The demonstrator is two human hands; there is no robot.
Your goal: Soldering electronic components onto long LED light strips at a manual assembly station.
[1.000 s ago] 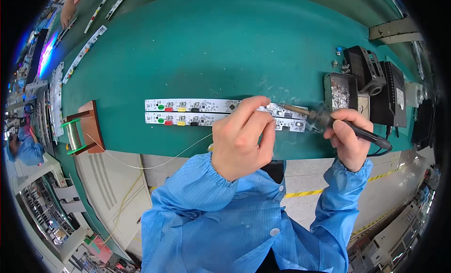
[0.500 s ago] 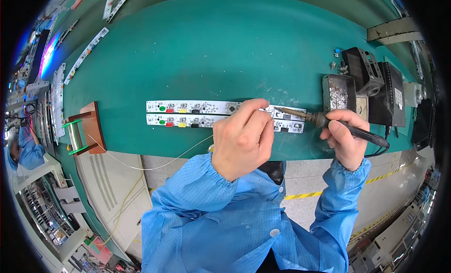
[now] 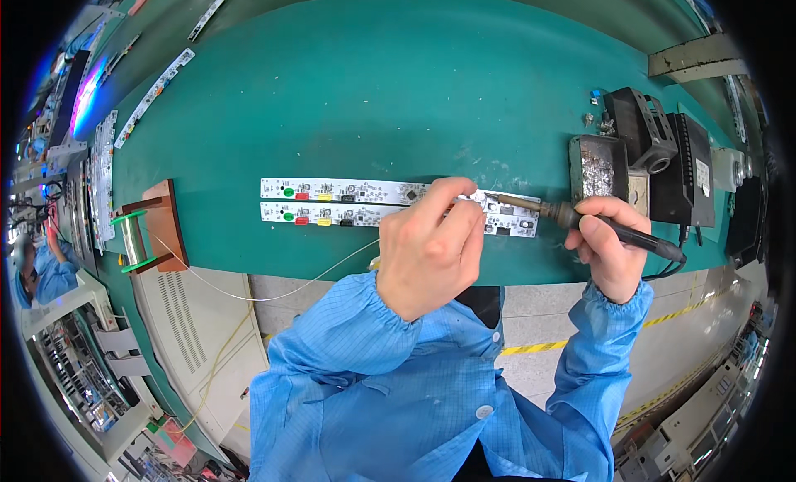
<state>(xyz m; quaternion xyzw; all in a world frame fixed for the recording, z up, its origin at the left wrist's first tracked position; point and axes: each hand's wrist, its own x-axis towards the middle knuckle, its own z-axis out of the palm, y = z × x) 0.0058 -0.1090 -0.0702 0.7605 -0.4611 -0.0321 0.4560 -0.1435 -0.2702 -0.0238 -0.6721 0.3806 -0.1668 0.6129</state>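
Two long, narrow white boards lie side by side on the green mat (image 3: 332, 109), the upper board (image 3: 365, 190) and the lower board (image 3: 332, 213), with a thin dark gap between them. Each is dotted with small dark parts and bears one green spot, one red block, one yellow block and one black block near its nine o'clock end.

There are two hands at work. The left hand (image 3: 433, 250) reaches in from six o'clock over both boards, its fingers curled into a pinch on one pale wire (image 3: 253, 299). The right hand (image 3: 612, 245), just past three o'clock, has its fingers wrapped closed around the handle of one soldering iron (image 3: 551, 210). The iron points toward nine o'clock, its tip near the left fingertips over the upper board; whether it touches, I cannot tell.

Taking the boards as the clock's centre, one spool (image 3: 133, 240) with two green rims sits at about nine o'clock by one brown stand (image 3: 168, 225), one slanted board (image 3: 155, 98) lies at ten, and one metal tray (image 3: 601, 168) is near three.
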